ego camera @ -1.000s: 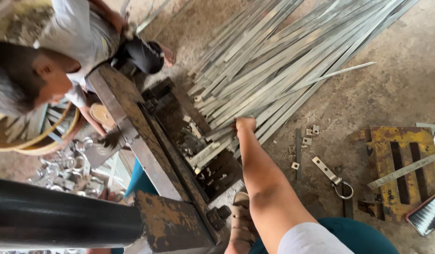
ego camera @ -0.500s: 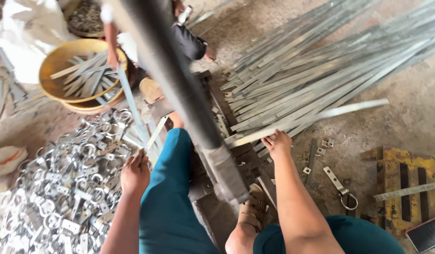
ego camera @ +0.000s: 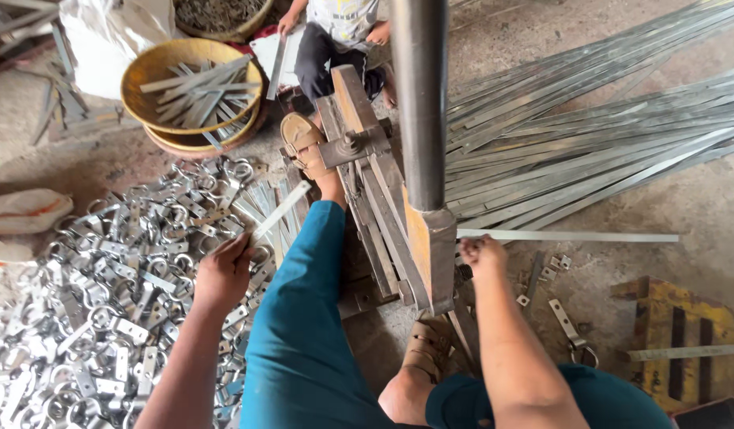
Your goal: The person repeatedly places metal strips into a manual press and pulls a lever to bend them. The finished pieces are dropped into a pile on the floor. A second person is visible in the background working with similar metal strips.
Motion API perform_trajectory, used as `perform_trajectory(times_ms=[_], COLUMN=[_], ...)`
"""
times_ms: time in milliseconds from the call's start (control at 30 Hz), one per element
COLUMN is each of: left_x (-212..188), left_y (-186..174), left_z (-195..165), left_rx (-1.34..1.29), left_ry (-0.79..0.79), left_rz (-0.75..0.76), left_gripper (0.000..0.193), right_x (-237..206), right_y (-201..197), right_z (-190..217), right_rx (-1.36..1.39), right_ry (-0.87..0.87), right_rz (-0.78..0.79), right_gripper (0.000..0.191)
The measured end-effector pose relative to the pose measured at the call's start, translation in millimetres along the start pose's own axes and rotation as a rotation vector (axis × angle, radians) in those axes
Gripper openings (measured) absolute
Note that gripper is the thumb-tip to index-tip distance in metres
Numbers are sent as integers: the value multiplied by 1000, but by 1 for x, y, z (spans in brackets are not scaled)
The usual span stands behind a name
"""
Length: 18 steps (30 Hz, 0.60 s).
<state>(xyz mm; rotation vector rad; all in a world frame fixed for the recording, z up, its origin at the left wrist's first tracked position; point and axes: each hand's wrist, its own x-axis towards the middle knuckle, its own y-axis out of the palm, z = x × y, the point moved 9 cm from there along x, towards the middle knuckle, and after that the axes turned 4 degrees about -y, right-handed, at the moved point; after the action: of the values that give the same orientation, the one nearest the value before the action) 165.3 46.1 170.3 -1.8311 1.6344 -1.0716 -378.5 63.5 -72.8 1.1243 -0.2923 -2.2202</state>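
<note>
Short strip [ego camera: 278, 213]: flat, pale grey metal, narrow, straight, cut square at the far end. It slants up and to the right from my left hand [ego camera: 222, 274], whose fingers are pinched on its lower end, above the clamp heap.

Long strip [ego camera: 569, 236]: same flat grey metal, much longer, lying level and pointing right over the floor. Its near end is at the press [ego camera: 406, 238], under my right hand [ego camera: 484, 256]; fingers curled down on it, though I cannot tell how tightly they close.

Press: rusty steel frame, brown and orange, with a dark round lever bar [ego camera: 419, 95] rising toward me. It stands between my knees; teal trousers [ego camera: 303, 334], sandalled feet on either side.

Clamp heap [ego camera: 105, 310]: shiny ring-and-tab pieces, spread on the ground at left.

Basin [ego camera: 188, 83]: yellow, round, holding short cut strips, beyond the heap.

Strip stock [ego camera: 605, 119]: many long grey strips fanned on the floor at right.

Another person [ego camera: 335, 40]: seated past the press, only torso and legs seen.

Yellow block [ego camera: 684, 334]: slotted, at lower right.
</note>
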Motion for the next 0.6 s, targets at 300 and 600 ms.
perform_trajectory(times_ms=[300, 600], left_x=[27, 12], left_y=[24, 93], left_z=[-48, -36], left_rx=[245, 502], left_ry=[62, 111], left_rz=[374, 770], left_gripper=[35, 34], right_x=[-78, -103], right_y=[85, 104], right_z=[-79, -44], right_rx=[35, 48], right_ry=[-1, -106], right_rz=[442, 517], right_gripper=[20, 23])
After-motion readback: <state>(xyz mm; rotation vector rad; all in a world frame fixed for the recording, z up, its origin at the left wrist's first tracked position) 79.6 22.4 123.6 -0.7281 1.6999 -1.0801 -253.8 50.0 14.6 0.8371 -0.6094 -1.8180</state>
